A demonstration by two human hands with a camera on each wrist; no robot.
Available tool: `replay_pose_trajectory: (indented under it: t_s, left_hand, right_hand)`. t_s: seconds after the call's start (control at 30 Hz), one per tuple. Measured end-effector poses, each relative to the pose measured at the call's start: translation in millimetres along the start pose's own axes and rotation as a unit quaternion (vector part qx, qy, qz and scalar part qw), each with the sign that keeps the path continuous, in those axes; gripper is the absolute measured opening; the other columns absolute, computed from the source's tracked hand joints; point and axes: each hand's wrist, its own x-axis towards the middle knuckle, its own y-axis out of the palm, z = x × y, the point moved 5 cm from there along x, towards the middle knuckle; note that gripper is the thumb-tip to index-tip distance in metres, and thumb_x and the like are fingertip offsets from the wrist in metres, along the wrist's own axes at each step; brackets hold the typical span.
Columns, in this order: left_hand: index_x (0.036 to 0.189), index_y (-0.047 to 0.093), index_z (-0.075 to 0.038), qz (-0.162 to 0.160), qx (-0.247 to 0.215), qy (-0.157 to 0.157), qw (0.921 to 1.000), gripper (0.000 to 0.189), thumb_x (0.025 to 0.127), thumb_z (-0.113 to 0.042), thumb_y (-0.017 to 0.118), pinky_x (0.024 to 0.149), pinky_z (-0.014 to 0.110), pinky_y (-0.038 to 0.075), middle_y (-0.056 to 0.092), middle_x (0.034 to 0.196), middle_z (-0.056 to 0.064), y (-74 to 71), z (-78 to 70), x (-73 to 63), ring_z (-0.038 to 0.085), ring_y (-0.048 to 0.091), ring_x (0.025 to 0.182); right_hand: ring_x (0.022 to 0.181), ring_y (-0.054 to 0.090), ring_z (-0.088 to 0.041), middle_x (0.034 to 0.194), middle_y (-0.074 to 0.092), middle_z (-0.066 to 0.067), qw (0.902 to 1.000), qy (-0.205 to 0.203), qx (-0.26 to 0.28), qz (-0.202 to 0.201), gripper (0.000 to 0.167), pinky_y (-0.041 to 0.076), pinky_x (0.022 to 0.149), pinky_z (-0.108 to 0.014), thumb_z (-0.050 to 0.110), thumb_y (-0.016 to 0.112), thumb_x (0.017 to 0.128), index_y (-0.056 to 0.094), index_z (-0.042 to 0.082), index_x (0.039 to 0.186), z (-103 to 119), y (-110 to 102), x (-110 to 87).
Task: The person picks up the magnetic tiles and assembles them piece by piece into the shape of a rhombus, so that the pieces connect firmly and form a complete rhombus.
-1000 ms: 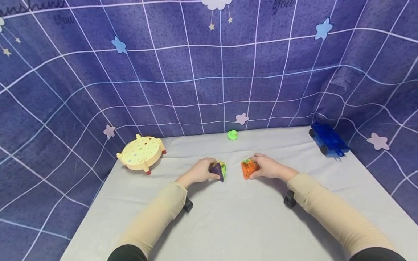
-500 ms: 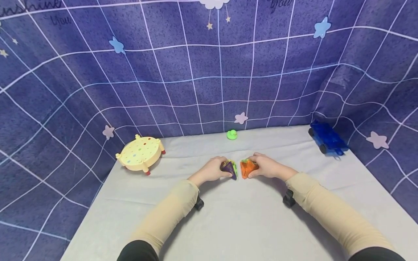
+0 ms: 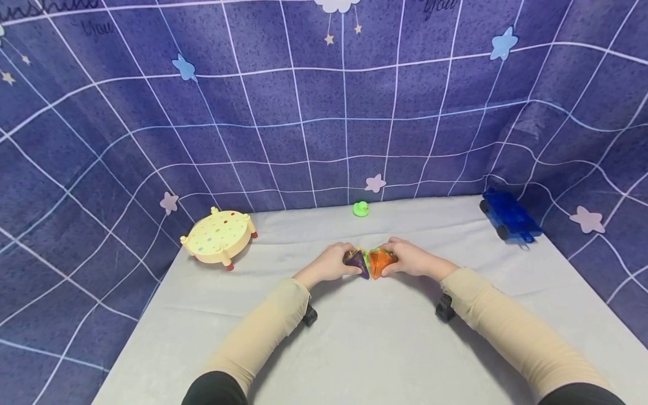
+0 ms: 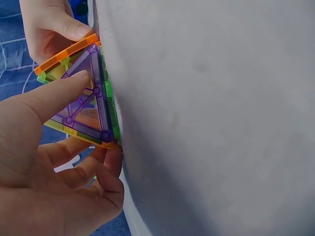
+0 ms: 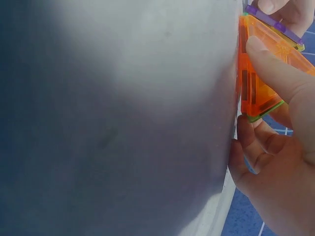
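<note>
In the middle of the white-covered table, my left hand (image 3: 330, 262) grips a small pyramid of see-through magnetic tiles (image 3: 357, 262), with purple, green and yellow sides. My right hand (image 3: 414, 259) holds an orange and green magnetic-tile pyramid (image 3: 379, 262). The two pyramids meet, or nearly meet, side by side between the hands. In the left wrist view, the thumb lies on the purple triangular tile (image 4: 93, 98), and fingers curl at the lower edge. The right thumb presses the orange tile (image 5: 263, 93) in the right wrist view. The palms hide the outer sides.
A round cream toy table (image 3: 217, 237) with red-tipped legs stands at the left. At the back sits a green toy duck (image 3: 361, 209). A blue toy car base (image 3: 508, 215) with black wheels lies far right. Behind hangs a blue curtain (image 3: 324, 135) with a grid pattern.
My left hand has moved right with its purple pyramid. Over the last half second, the orange pyramid shifted slightly left, and the gap between the two has closed.
</note>
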Motion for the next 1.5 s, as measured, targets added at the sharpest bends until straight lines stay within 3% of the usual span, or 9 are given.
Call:
replay_pose_trajectory:
  t_s: [0.83, 1.2, 1.5]
  left_hand:
    - [0.12, 0.065, -0.003, 0.001, -0.01, -0.01, 0.9999, 0.046, 0.086, -0.03, 0.082, 0.08, 0.034, 0.047, 0.062, 0.095, 0.002, -2.7, -1.2, -3.4, 0.018, 0.056, 0.088]
    - [0.119, 0.064, -0.004, -0.001, -0.015, -0.015, 0.9998, 0.044, 0.086, -0.028, 0.083, 0.079, 0.033, 0.047, 0.062, 0.094, 0.002, 0.1, 1.1, -1.8, 0.017, 0.056, 0.088]
    - [0.13, 0.06, -0.001, 0.009, -0.031, -0.024, 0.9992, 0.055, 0.086, -0.023, 0.084, 0.09, 0.039, 0.049, 0.068, 0.104, 0.007, 1.9, -2.7, -3.9, 0.022, 0.062, 0.097]
  right_hand:
    - [0.083, 0.054, -0.019, 0.101, 0.061, -0.009, 1.0, 0.004, -0.002, -0.004, 0.072, 0.048, 0.078, -0.036, 0.015, 0.086, 0.081, 0.052, -0.011, 0.14, 10, -13, 3.9]
    - [0.091, 0.058, -0.022, 0.109, 0.065, -0.016, 0.9998, 0.007, -0.004, -0.016, 0.066, 0.05, 0.081, -0.039, 0.015, 0.083, 0.086, 0.053, -0.008, 0.141, 15, -19, 8.2]
    - [0.089, 0.068, -0.027, 0.103, 0.069, -0.018, 0.9992, 0.0, 0.021, -0.033, 0.054, 0.056, 0.082, -0.044, 0.006, 0.08, 0.087, 0.057, -0.008, 0.133, 13, -23, 8.9]
